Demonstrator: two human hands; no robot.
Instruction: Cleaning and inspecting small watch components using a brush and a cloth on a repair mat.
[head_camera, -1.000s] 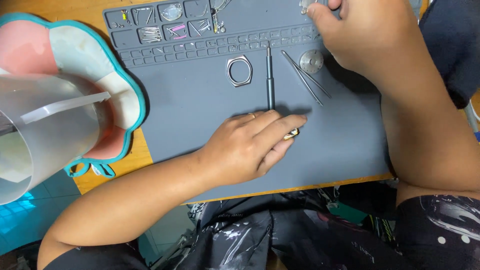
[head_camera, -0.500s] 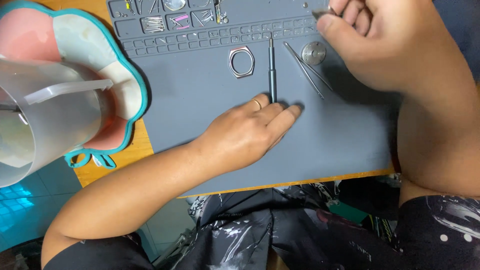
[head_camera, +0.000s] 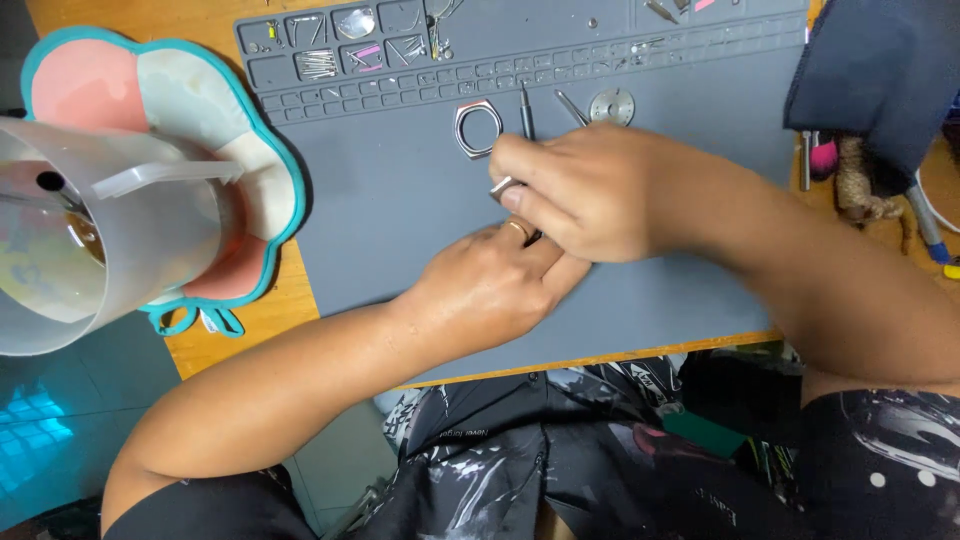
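A work mat (head_camera: 400, 200) is lying across the upper middle of the frame, and both hands are meeting at its centre, the right hand (head_camera: 590, 195) overlapping the left hand (head_camera: 490, 285). A metal ring (head_camera: 477, 129) and a disc (head_camera: 611, 106) are sitting just above them. A lamp shade (head_camera: 100, 240) is standing at the left edge.

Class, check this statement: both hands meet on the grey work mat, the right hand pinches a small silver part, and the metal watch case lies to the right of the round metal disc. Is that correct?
Not quite. In the head view the metal watch case lies to the left of the round metal disc, not the right. The rest holds: the right hand pinches a small silver part above the left hand on the grey work mat.
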